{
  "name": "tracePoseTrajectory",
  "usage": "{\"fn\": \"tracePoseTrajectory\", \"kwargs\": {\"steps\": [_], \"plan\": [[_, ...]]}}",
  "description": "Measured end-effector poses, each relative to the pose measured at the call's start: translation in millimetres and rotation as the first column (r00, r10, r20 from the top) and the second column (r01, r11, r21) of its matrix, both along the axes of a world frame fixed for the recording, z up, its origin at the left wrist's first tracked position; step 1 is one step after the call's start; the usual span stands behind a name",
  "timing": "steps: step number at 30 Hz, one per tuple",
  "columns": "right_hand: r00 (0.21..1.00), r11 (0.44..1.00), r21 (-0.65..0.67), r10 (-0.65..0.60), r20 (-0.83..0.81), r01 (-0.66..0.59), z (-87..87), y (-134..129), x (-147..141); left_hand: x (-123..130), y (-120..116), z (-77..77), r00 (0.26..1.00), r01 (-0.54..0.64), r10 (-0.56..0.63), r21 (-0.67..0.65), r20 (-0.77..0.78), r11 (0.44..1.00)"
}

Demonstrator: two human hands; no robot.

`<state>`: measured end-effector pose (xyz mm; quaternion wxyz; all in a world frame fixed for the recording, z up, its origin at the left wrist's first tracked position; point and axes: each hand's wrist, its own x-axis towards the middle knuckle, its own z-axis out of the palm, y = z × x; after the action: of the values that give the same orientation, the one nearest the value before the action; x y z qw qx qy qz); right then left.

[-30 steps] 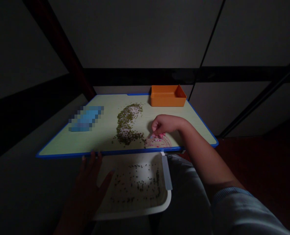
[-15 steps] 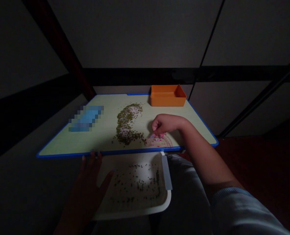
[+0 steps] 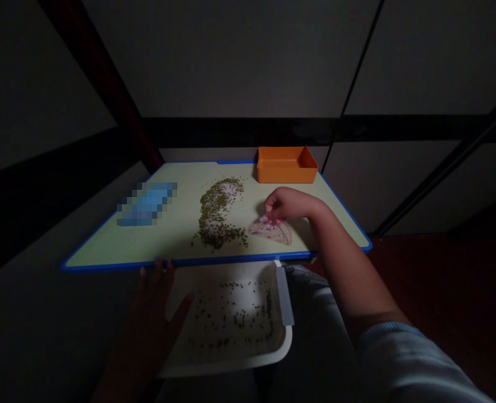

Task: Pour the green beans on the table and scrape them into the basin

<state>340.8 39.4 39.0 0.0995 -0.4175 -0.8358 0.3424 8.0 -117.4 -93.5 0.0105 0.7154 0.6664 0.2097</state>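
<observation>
My right hand is closed in a pinch on the upper edge of a clear pinkish protractor, which has pink decorations and lies at the front right of the board. Left of the protractor, small green beans are spread in a curved heap, mixed with paler grains. My left hand has its fingers spread, the fingertips at the board's front edge and the thumb over a white tray. Scattered dark beans lie in the tray.
An orange box stands at the back right of the pale green board with its blue rim. A blurred blue item lies at the left. Dark panels rise behind the board.
My right hand has moved slightly up and to the right. The protractor has shifted away from the board's front edge and turned, so more of it shows. My left hand is unmoved.
</observation>
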Motion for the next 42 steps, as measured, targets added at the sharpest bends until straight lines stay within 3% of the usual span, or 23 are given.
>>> {"fn": "tracePoseTrajectory", "kwargs": {"steps": [6,13,21,25,28,30,36,42], "plan": [[0.99,0.987,0.117,-0.122,0.075,0.113,-1.7,5.5,6.4,-0.7,-0.5,0.3,1.0,0.006,-0.006,0.002,-0.013,1.0],[0.991,0.994,0.083,-0.085,0.101,0.077,-6.4,7.1,2.8,0.1,1.6,-0.6,1.0,-0.001,0.002,0.016,-0.021,1.0],[0.999,0.996,-0.07,0.052,0.004,-0.051,-5.6,5.2,3.7,-1.5,1.5,-1.3,1.0,-0.017,0.017,-0.007,-0.011,1.0],[0.984,0.988,0.105,-0.124,0.127,0.111,-0.7,6.8,8.1,0.8,-0.6,1.2,1.0,-0.016,0.016,-0.016,0.003,1.0],[0.92,0.929,0.302,-0.296,0.256,0.214,-1.7,9.5,5.6,2.0,-1.3,1.6,1.0,-0.016,0.016,-0.003,0.004,1.0],[0.896,0.899,0.366,-0.351,0.272,0.241,-4.9,11.0,0.6,1.7,-0.3,0.2,1.0,-0.016,0.016,0.007,0.007,1.0],[0.937,0.891,0.391,-0.312,0.159,0.23,-15.4,10.9,-16.5,-2.7,3.4,-6.0,1.0,0.009,-0.009,0.045,-0.002,0.999],[0.977,0.896,0.426,-0.187,0.104,0.126,-19.9,8.8,-24.8,-4.4,2.6,-8.0,1.0,-0.003,0.003,0.038,-0.004,0.999]]}}
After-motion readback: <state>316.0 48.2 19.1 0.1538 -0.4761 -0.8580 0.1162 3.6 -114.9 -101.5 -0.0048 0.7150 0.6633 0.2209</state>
